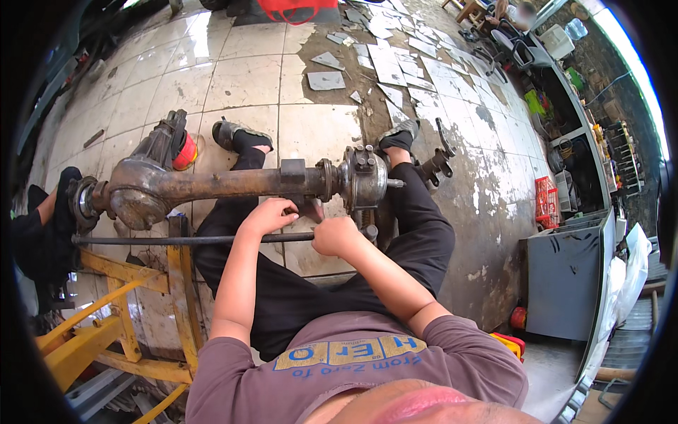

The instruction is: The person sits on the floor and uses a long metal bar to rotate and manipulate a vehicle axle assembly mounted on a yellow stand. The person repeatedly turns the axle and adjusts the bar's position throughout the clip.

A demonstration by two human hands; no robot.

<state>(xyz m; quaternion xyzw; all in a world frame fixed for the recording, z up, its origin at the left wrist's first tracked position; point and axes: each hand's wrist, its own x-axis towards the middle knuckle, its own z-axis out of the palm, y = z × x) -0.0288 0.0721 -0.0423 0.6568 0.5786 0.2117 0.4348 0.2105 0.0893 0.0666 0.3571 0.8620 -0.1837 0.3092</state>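
A rusty axle housing (233, 184) lies crosswise in front of me, its rounded bulge at the left and a metal hub (364, 180) at its right end. Below it, a long dark rod (191, 240) runs parallel, nearer to me. My left hand (272, 214) is beside the housing tube, just above the rod, its fingers loosely curled and apart from the thumb. At the rod's right part, my right hand (335, 235) is closed in a fist that hides whatever is in it. A small brownish piece (311, 209) shows against the fist; its kind is unclear.
A yellow metal frame (180, 297) stands at the left, next to another person's dark-clothed leg (42, 233). Broken tiles (388, 63) litter the far floor. A grey cabinet (561, 283) and a red crate (546, 201) are at the right. Another person (515, 15) sits far right.
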